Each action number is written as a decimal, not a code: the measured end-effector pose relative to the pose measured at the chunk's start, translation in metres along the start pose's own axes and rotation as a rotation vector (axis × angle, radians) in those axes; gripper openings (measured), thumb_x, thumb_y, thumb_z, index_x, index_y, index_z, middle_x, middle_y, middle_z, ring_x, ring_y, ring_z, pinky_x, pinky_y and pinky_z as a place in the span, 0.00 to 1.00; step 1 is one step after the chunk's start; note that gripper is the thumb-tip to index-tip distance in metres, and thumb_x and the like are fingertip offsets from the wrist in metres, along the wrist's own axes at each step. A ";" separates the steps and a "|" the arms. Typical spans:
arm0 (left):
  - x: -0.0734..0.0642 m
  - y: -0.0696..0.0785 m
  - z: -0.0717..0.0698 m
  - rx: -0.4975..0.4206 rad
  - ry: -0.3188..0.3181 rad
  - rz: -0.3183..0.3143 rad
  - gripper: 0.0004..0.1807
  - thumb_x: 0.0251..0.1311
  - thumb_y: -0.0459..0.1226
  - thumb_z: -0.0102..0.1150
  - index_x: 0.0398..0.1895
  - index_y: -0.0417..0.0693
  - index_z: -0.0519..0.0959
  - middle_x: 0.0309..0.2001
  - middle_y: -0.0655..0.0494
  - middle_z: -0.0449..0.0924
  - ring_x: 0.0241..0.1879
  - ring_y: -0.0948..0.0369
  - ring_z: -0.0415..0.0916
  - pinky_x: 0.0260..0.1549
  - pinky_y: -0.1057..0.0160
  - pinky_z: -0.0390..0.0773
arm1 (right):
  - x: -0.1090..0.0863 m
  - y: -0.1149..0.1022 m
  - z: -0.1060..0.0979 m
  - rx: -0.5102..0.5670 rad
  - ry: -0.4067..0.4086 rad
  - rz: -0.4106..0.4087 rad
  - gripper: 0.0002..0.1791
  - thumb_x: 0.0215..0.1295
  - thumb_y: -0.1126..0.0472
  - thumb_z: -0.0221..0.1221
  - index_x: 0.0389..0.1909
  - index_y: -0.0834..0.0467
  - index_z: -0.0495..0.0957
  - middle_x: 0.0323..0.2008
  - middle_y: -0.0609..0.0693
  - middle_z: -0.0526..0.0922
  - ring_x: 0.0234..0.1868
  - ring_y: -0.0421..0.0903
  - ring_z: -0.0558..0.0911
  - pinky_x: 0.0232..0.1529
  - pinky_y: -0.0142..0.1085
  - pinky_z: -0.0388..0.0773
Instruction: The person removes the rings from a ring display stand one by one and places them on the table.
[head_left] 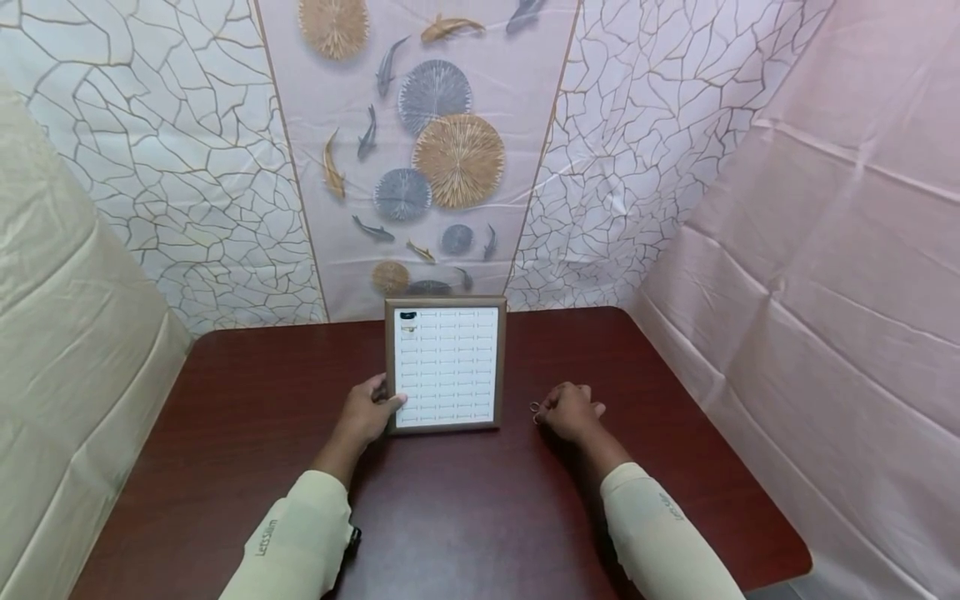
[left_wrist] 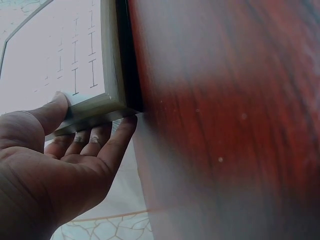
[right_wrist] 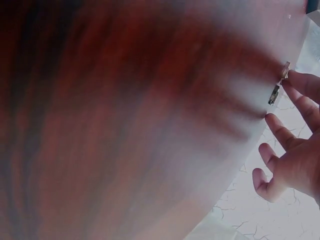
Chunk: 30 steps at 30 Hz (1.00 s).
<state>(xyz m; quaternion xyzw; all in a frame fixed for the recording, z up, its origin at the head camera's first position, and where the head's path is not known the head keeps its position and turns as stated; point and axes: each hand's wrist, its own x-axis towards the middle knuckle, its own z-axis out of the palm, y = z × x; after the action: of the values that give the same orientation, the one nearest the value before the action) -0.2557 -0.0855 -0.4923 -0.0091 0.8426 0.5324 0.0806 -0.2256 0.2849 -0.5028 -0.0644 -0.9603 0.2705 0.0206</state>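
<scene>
A ring display board (head_left: 447, 367) in a brown frame stands upright on the table, its white face marked with rows of short slots. A black ring (head_left: 408, 316) sits in the top left slot, and a gold ring (head_left: 408, 329) just below it. My left hand (head_left: 367, 411) grips the board's lower left edge, thumb on the front and fingers behind. To the right of the board, my right hand (head_left: 572, 411) pinches a ring (right_wrist: 285, 70) at the tips of thumb and index finger. Close beside it lies a second ring (right_wrist: 274, 94). The other right fingers are spread.
The dark red wooden table (head_left: 465, 517) has a glossy top with rounded corners. Behind it hangs a patterned curtain (head_left: 600, 167) with fish and round motifs. Plain pale cloth (head_left: 840, 250) hangs along the right side, and more cloth (head_left: 75, 333) along the left.
</scene>
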 end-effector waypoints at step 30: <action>-0.002 -0.002 -0.002 -0.009 0.002 0.029 0.39 0.77 0.39 0.65 0.84 0.34 0.62 0.77 0.30 0.72 0.77 0.37 0.71 0.74 0.40 0.76 | 0.013 -0.128 -0.021 0.222 0.536 -0.575 0.03 0.69 0.67 0.69 0.37 0.63 0.90 0.62 0.63 0.82 0.69 0.64 0.72 0.67 0.68 0.57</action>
<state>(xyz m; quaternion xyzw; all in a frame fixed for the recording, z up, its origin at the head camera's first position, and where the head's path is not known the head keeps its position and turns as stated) -0.2533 -0.0881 -0.4932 0.0022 0.8403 0.5374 0.0718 -0.2517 0.1893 -0.4183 0.1410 -0.8649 0.3293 0.3517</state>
